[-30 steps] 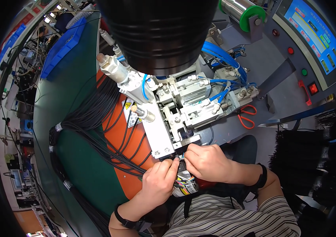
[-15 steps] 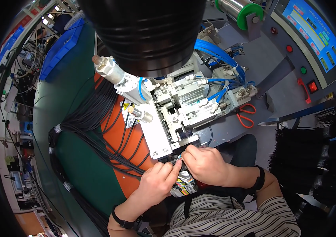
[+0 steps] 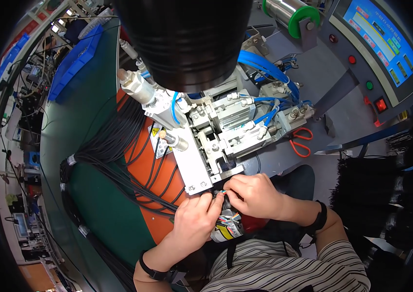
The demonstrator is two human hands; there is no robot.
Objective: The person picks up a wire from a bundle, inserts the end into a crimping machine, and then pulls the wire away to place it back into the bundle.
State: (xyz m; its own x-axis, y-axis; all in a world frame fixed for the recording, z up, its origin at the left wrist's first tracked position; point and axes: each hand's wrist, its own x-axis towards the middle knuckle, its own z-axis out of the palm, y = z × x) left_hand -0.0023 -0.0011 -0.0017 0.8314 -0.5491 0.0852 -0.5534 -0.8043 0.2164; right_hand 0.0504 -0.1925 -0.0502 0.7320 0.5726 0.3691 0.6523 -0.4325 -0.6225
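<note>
My left hand is closed in a pinch at the machine's front edge, on the end of a black cable. Thin coloured wires show at its thumb tip. Right beside them, the fingers of my right hand are pinched together; what they hold, if anything, is hidden. Just ahead of both hands stands a metal machine with cylinders, clamps and blue air hoses. Below the hands sits a white-and-yellow wrapped bundle with coloured wire ends around it.
A large black cylinder hangs over the machine. Bundled black cables cross the orange board and green mat at left. Red-handled scissors lie right of the machine. A control screen and a blue tray stand farther off.
My right hand has shifted slightly, its fingertips moving a little from the left thumb. My left hand stays nearly in place, and the coloured wire tips remain between the hands.
</note>
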